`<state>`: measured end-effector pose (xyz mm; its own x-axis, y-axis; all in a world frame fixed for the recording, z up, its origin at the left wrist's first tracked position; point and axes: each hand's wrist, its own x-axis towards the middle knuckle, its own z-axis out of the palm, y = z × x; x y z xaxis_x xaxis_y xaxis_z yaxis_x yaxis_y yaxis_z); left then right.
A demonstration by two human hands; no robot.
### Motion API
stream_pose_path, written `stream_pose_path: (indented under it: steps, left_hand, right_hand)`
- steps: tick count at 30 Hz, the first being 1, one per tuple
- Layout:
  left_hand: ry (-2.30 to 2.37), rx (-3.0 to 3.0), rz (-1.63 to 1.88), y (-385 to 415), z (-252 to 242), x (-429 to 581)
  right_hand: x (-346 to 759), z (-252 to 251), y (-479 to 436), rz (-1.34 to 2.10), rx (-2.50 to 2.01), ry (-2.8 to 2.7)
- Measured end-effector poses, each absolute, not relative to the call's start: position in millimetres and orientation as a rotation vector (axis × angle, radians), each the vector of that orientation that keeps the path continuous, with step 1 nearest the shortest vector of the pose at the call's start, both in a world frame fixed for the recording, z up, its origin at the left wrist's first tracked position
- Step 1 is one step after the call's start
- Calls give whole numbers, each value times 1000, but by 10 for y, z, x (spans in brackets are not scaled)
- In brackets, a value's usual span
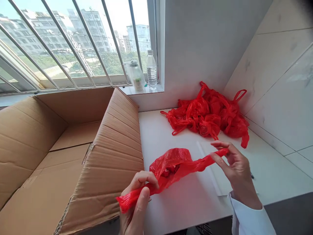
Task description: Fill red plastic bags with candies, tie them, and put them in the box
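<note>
A red plastic bag is stretched between my two hands above the white tabletop. My left hand pinches one twisted end of it between thumb and fingers, at the lower middle. At the right, my right hand grips the opposite end between thumb and fingers. The bag's middle sags and bunches, and small dark red things show at its opening; I cannot make out what they are. Farther back, against the wall, lies a heap of knotted red plastic bags with several handle loops sticking up.
A large open cardboard box stands on the left, below the barred window. On the sill are a water bottle and a clear bag with a container inside. White paper lies under my right hand; a tiled wall bounds the right.
</note>
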<state>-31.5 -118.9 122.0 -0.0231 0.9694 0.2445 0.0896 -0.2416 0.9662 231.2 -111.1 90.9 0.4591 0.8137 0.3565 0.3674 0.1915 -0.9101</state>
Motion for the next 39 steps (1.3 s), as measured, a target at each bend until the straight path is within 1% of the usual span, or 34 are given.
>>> stream_pose_path:
  steps: [2, 5, 7, 9, 11, 13, 18, 20, 23, 27, 29, 34, 39]
  left_hand:
    - [1062, 1491, 1361, -1214, 1290, -291]
    - [1028, 1516, 1358, -1221, 1330, -269]
    - [1041, 1509, 1338, -1225, 1310, -281]
    - [1069, 1521, 1316, -1235, 1272, -320]
    - [1116, 1574, 1308, -1249, 1242, -370]
    - [1172, 1725, 1285, -1253, 1233, -410]
    - [1235, 2444, 1261, -1176, 1302, -382]
    - [1254, 2613, 1198, -1123, 1351, -337]
    - [1340, 2714, 949, -1065, 1404, -276]
    - [1667, 2761, 522, -1063, 1305, -236]
    - [1767, 2862, 470, -1085, 1166, -240]
    - [1819, 3012, 512, -1136, 878, -263]
    - [1949, 2981, 391, -1155, 1019, -175]
  right_hand:
    - [2191, 1199, -1195, 303, -1244, -1348]
    - [1923, 1474, -1160, 228, -1018, -1924]
    - [1775, 1452, -1047, 199, -1043, -2300]
    - [1727, 1297, -931, 105, -1242, -2474]
    - [1793, 1111, -868, -39, -1455, -2467]
    - [1929, 986, -874, -142, -1568, -2404]
    - [2150, 1001, -992, -253, -1577, -2391]
    - [2138, 1047, -1007, -275, -1571, -2404]
    - [2091, 1087, -997, -296, -1590, -2407]
    - [2139, 1058, -974, -317, -1554, -2406]
    - [2240, 1027, -955, -332, -1562, -2399]
    - [2546, 1037, -913, -367, -1664, -2351]
    - [2588, 1082, -887, -331, -1647, -2391]
